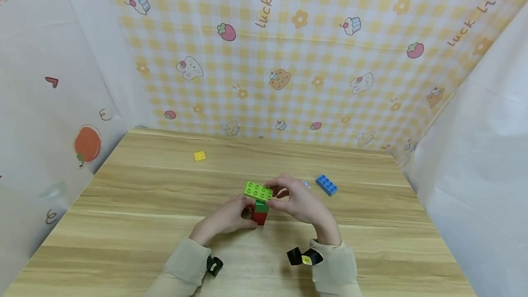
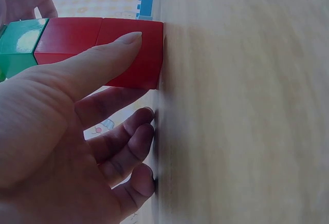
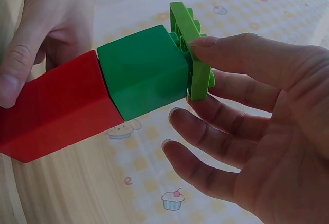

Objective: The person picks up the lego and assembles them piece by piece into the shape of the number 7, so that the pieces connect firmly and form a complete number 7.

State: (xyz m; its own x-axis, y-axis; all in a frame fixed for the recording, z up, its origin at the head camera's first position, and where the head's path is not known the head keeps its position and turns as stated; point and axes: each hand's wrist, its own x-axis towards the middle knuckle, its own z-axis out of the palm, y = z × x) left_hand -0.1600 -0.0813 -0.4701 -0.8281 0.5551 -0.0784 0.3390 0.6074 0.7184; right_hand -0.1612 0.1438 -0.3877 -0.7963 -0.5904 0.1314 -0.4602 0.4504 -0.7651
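Beige long sleeves (image 1: 181, 265) on both arms, loose at cuffs. Black strap-mounted wrist cameras (image 1: 304, 256) on each wrist; right one bearing small yellow label. Bare hands.

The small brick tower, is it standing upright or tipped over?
Upright: the tower stands on the table, red bottom, light green plate on top.

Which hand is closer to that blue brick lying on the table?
The right hand. It holds the light green plate just left of the blue brick; the left hand grips the red block, farther away.
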